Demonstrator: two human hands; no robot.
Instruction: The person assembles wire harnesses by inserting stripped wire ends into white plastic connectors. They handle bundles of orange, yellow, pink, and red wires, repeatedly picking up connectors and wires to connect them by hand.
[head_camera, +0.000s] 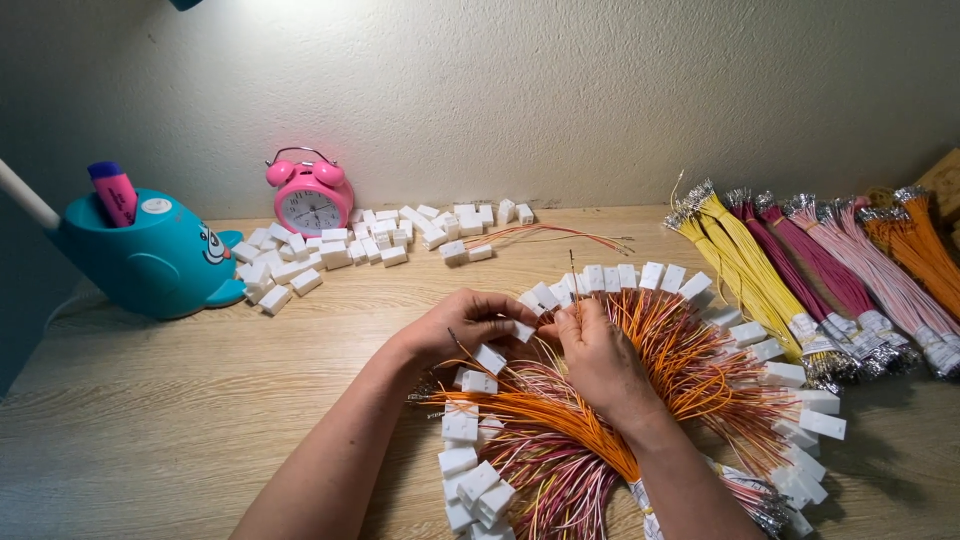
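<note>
The person's left hand (465, 322) and right hand (597, 350) meet near the middle of the wooden table (180, 400), over a fan of finished wire harnesses (640, 400): orange, red and pink wires ending in white connectors that ring the pile on its far and right sides. The left hand's grip is pinching a small white connector housing (522, 330) between thumb and fingertips. The right hand's grip is pressed together on a thin wire (572, 270) whose dark end stands up just beyond the fingers; the hand's back faces the camera, so how the fingertips sit on it cannot be told. The two hands are almost touching, with the housing between them.

On the far left of the table lies a loose heap of white housings (370, 245), just in front of a pink alarm clock (311, 193) against the wall. A few loose wires (560, 236) lie to the right of that heap. Farther left stands a teal whale-shaped pen holder (150, 260) with a pink marker (113, 192) in it. At the far right, bundles of yellow, magenta, pink and orange wires (820, 270) lie side by side.
</note>
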